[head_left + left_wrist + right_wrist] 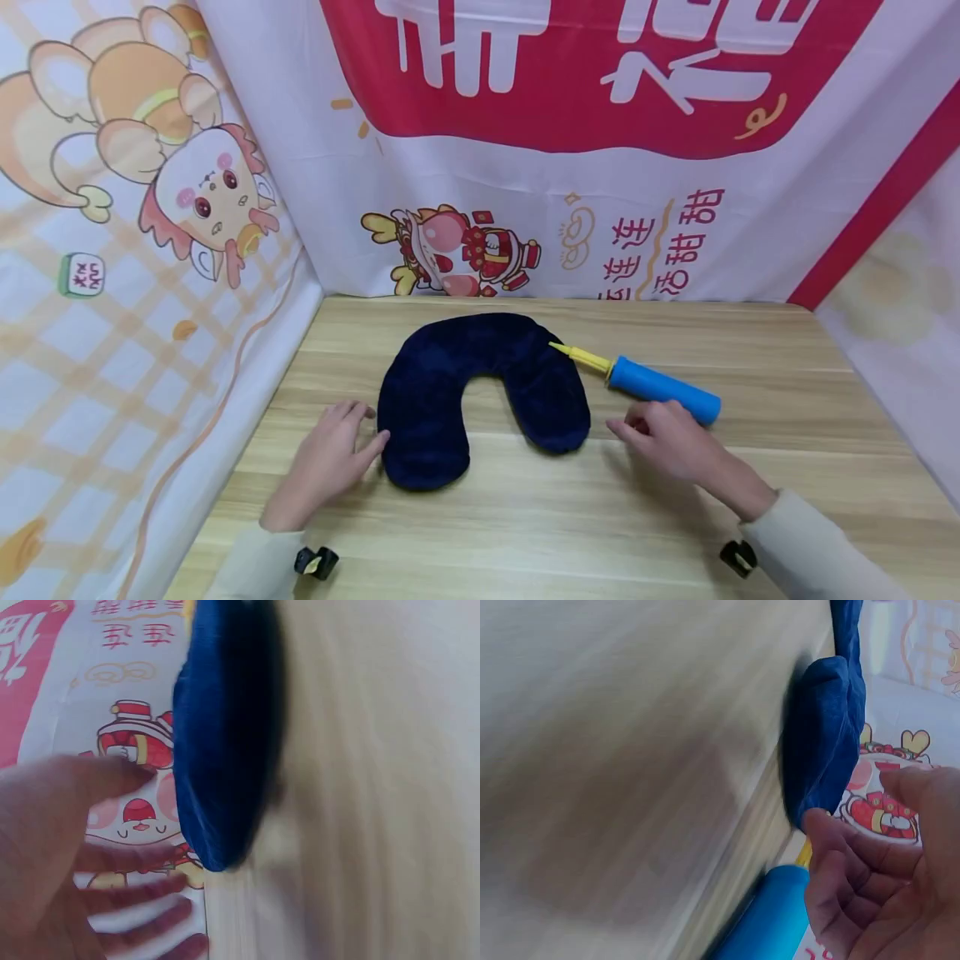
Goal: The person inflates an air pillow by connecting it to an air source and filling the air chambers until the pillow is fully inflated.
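Note:
A dark navy U-shaped neck pillow (423,400) lies flat on the wooden table, its opening towards me. My left hand (330,454) is at the pillow's left end with its fingers spread; whether the thumb touches the fabric I cannot tell. In the left wrist view, nothing is between the fingers of that hand (45,847). A blue hand pump (663,390) with a yellow nozzle lies to the right, its tip over the pillow's edge. My right hand (675,442), loosely curled, hovers just in front of the pump and holds nothing.
The wooden table (525,533) meets a white cloth backdrop (465,175) with red patches and cartoon prints. At the left hangs a checked cloth (112,333), and another pale cloth (900,292) hangs at the right. Small black clips sit near both wrists.

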A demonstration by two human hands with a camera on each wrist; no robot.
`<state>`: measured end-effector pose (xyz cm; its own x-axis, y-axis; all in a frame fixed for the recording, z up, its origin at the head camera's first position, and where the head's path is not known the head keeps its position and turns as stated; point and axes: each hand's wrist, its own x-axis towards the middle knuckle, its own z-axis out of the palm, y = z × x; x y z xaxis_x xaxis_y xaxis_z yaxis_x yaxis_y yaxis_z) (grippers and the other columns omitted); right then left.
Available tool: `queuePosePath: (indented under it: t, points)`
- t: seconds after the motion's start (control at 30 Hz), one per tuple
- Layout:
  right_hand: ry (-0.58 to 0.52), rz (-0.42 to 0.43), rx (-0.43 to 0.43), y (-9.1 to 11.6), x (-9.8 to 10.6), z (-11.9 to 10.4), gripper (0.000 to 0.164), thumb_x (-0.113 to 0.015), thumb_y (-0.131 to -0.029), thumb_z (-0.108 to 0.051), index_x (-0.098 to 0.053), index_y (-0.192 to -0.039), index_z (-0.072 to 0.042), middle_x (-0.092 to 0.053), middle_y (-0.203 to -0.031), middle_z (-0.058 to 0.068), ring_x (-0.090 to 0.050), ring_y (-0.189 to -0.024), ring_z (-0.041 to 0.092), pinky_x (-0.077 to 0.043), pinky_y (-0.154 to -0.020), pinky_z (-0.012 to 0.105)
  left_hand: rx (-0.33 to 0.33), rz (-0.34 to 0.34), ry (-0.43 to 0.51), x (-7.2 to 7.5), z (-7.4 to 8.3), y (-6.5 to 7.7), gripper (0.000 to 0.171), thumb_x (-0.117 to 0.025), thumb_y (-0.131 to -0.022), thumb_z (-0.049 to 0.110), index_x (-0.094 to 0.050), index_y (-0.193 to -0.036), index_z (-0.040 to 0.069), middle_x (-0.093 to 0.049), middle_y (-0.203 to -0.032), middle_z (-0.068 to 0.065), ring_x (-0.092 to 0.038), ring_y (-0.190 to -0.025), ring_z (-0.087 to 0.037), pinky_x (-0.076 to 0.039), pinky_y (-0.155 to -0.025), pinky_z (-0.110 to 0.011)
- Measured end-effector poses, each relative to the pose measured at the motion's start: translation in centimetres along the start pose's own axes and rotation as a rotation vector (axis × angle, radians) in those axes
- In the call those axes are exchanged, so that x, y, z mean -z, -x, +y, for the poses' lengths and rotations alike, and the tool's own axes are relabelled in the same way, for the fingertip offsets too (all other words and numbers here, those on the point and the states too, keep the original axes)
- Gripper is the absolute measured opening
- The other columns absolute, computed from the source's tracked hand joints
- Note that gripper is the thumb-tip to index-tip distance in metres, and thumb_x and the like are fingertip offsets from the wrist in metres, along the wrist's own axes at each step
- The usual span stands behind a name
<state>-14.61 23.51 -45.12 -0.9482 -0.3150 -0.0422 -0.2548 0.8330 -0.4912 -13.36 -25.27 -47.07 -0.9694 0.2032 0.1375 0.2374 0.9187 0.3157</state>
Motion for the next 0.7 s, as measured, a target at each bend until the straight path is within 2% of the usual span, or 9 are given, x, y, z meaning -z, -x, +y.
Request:
queuePosePath:
  t: [0.07,0.13,0.2,0.27,0.4,0.47,0.7]
  points:
    - [-0.017,-0.022,-0.025,-1.1,-0.2,-0.4,0.044,-0.063,-0.106,-0.043,-0.068,-0.071,-0.016,-0.05,-0.058,-0.008,-0.048,-0.051,0.009,-0.037,-0.048,0.023,0.101,-0.026,0.065,0.2,0.0,-0.3,0.037,-0.072,-0.099,0.037,-0.07,-0.11,0.002,-0.072,-0.106,-0.012,-0.068,-0.097,-0.03,-0.057,-0.085,-0.051]
    - [-0.033,-0.035,-0.054,-2.2,-0.7,-0.6,0.048,-0.063,-0.106,-0.041,-0.061,-0.064,-0.016,-0.044,-0.054,-0.008,-0.044,-0.047,0.01,-0.032,-0.045,0.023,0.197,-0.069,0.119,0.4,-0.1,-0.6,0.036,-0.07,-0.1,0.039,-0.071,-0.102,0.004,-0.071,-0.092,-0.006,-0.066,-0.082,-0.022,-0.056,-0.076,-0.044]
    - [-0.057,-0.039,-0.061,-3.3,-1.4,-0.6,0.05,-0.063,-0.106,-0.041,-0.062,-0.063,-0.015,-0.047,-0.052,-0.006,-0.046,-0.046,0.011,-0.033,-0.045,0.024,0.268,-0.119,0.18,0.2,-0.1,-0.8,0.037,-0.068,-0.101,0.041,-0.071,-0.097,0.005,-0.07,-0.08,-0.002,-0.063,-0.073,-0.017,-0.054,-0.072,-0.039]
    - [-0.078,-0.043,-0.071,-4.4,-2.3,-0.3,0.051,-0.062,-0.106,-0.042,-0.063,-0.064,-0.013,-0.052,-0.051,-0.004,-0.05,-0.045,0.014,-0.037,-0.045,0.026,0.312,-0.16,0.245,-0.2,-0.1,-1.2,0.038,-0.068,-0.101,0.043,-0.071,-0.094,0.006,-0.07,-0.073,0.0,-0.062,-0.066,-0.015,-0.052,-0.068,-0.034]
    - [-0.067,-0.054,-0.128,-6.3,-4.0,0.8,0.052,-0.064,-0.104,-0.046,-0.064,-0.063,-0.014,-0.057,-0.052,-0.002,-0.056,-0.047,0.015,-0.045,-0.048,0.03,0.353,-0.197,0.361,-1.2,-0.2,-1.8,0.036,-0.069,-0.1,0.04,-0.071,-0.091,0.006,-0.071,-0.065,-0.001,-0.063,-0.057,-0.013,-0.049,-0.061,-0.029]
    - [-0.063,-0.059,-0.142,-7.1,-5.0,1.5,0.052,-0.063,-0.103,-0.049,-0.062,-0.064,-0.014,-0.056,-0.054,-0.002,-0.055,-0.049,0.015,-0.045,-0.048,0.03,0.366,-0.201,0.393,-1.6,-0.1,-2.0,0.034,-0.071,-0.099,0.038,-0.071,-0.092,0.005,-0.072,-0.065,-0.001,-0.065,-0.057,-0.012,-0.05,-0.059,-0.028]
    - [-0.105,-0.069,-0.137,-7.6,-5.5,0.2,0.041,-0.064,-0.103,-0.037,-0.059,-0.071,-0.011,-0.056,-0.062,0.002,-0.056,-0.055,0.019,-0.044,-0.05,0.031,0.421,-0.188,0.45,-1.9,-0.1,-1.6,0.029,-0.077,-0.095,0.027,-0.068,-0.093,0.0,-0.074,-0.066,-0.004,-0.067,-0.057,-0.013,-0.051,-0.058,-0.028]
